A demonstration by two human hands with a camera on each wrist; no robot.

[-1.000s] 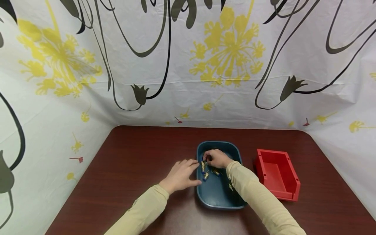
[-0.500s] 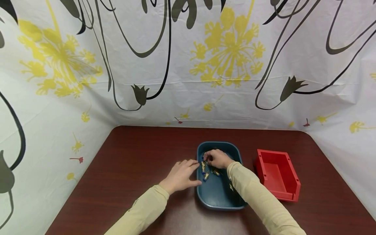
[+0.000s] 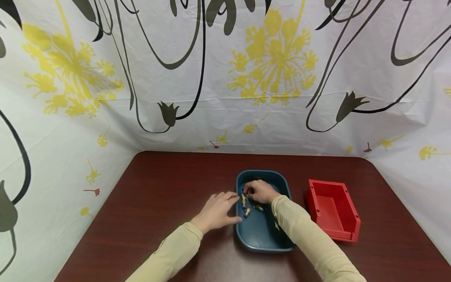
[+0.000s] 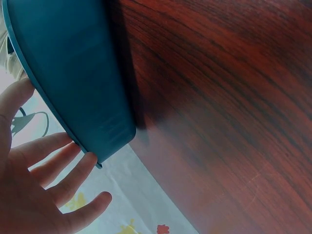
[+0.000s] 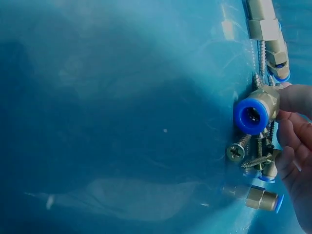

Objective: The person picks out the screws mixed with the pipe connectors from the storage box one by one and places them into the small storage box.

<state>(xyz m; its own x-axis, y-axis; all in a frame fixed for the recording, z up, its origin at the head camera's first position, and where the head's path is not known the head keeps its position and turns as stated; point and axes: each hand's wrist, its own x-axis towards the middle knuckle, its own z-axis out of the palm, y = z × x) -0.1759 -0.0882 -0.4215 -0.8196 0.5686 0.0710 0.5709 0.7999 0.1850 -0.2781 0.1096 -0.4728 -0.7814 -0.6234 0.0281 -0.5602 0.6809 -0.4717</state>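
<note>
A dark teal tray (image 3: 266, 239) holds several brass push-in fittings with blue collars (image 3: 244, 200) and several screws (image 5: 236, 152). My right hand (image 3: 260, 190) reaches into its far left part, fingers bent. In the right wrist view, the thumb and fingertips are at the back end of one push-in fitting (image 5: 253, 113), whose blue collar faces the camera. Screws lie just under and beside that fitting. My left hand (image 3: 217, 211) is at the tray's left side, fingers spread, fingertips at the rim in the left wrist view.
A red open bin (image 3: 332, 209) stands right of the tray, close to the right forearm. Both rest on a dark reddish-brown table (image 3: 176, 176). A white patterned cloth (image 3: 218, 86) hangs behind and at the sides. More fittings (image 5: 263, 199) lie along the tray's side.
</note>
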